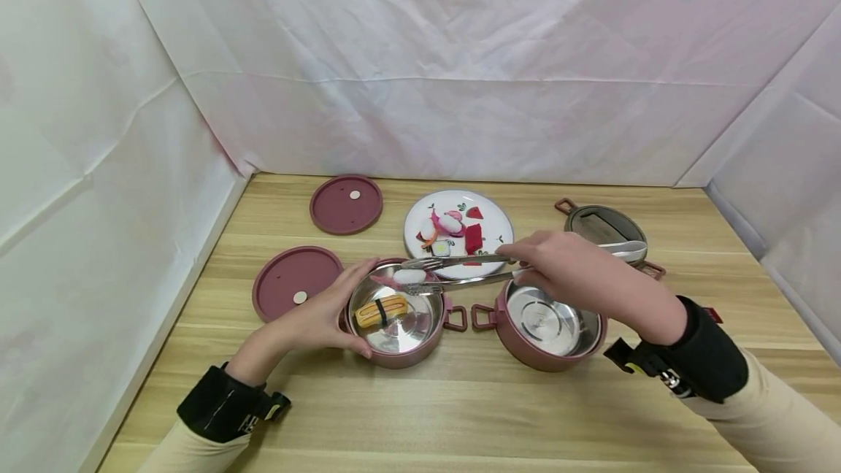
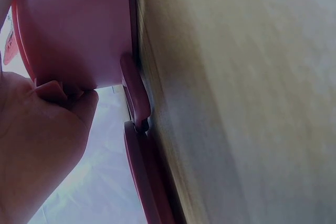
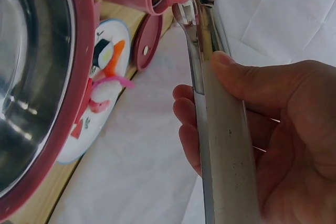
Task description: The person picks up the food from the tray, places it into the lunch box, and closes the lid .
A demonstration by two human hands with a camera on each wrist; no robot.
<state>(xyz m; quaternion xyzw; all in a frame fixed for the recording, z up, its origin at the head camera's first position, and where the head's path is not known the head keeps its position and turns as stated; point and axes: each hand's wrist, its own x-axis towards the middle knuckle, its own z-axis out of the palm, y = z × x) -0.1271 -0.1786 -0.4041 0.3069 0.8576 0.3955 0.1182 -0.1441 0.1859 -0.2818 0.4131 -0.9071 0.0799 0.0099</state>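
My left hand (image 1: 322, 312) grips the left side of a dusty-pink pot (image 1: 401, 360), thumb at the front and fingers behind. In the left wrist view the hand (image 2: 47, 124) lies against the pot wall (image 2: 79, 30). A yellow toy sushi piece (image 1: 396, 306) with a black band lies inside. Over this pot, metal tongs (image 1: 479, 280) hold a pink-and-white toy sushi piece (image 1: 409, 277) between their tips. My right hand (image 1: 571, 268) grips the tongs' handle, thumb on one arm and fingers on the other, as the right wrist view shows.
A second pink pot (image 1: 535, 356) stands at the right, below my right forearm. Behind lies a white plate (image 1: 502, 228) with several toy food pieces. Two round maroon lids (image 1: 331, 210) (image 1: 282, 287) lie at the left. A dark, handled lid (image 1: 594, 221) sits back right. White cloth (image 1: 460, 115) surrounds the table.
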